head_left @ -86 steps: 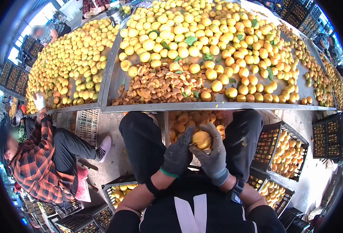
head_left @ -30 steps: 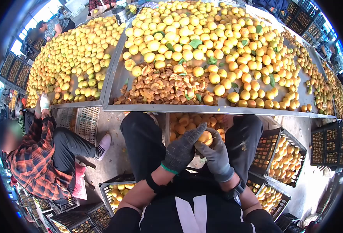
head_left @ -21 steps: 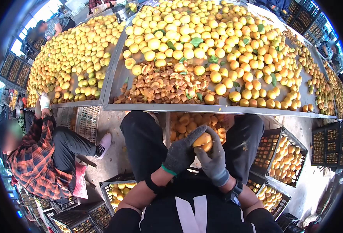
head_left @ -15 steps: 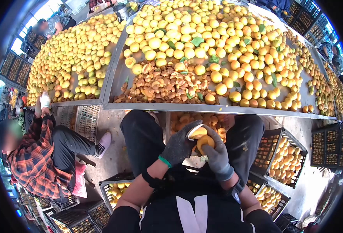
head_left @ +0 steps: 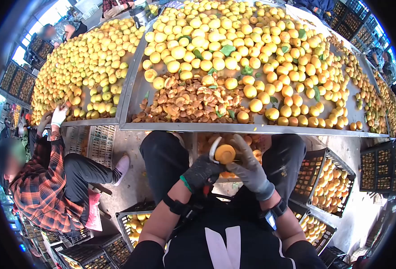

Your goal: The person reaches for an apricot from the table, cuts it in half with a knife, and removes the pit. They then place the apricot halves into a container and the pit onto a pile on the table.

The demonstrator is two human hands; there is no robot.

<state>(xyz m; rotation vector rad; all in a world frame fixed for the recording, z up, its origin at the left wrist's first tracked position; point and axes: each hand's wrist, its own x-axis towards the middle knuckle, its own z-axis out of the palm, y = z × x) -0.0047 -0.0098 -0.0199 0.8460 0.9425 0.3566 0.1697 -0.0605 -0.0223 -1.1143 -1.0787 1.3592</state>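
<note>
My left hand point(head_left: 201, 172), in a dark grey knitted glove, is closed at an orange-yellow apricot point(head_left: 225, 154) whose round face points up. A pale curved strip point(head_left: 214, 149) rises from this hand along the apricot's left side; I cannot make out whether it is a blade. Under the same hand a small red piece shows. My right hand point(head_left: 250, 172), in a lighter grey glove, is close to the apricot's right side with its fingers stretched and apart. Both hands are between my knees, over a crate of apricots point(head_left: 255, 154).
Whole apricots cover the metal table point(head_left: 252, 129) ahead, with a heap of brown apricot stones point(head_left: 191, 99) near its edge. Crates of apricots stand at my right point(head_left: 330, 184) and left point(head_left: 133, 224). A person in a plaid shirt point(head_left: 43, 193) sits left, handling fruit at the neighbouring table.
My right fingers have spread, and the ring-shaped apricot piece under my right thumb is no longer seen there. The pale strip has turned more upright. The seated person's gloved hand has shifted right.
</note>
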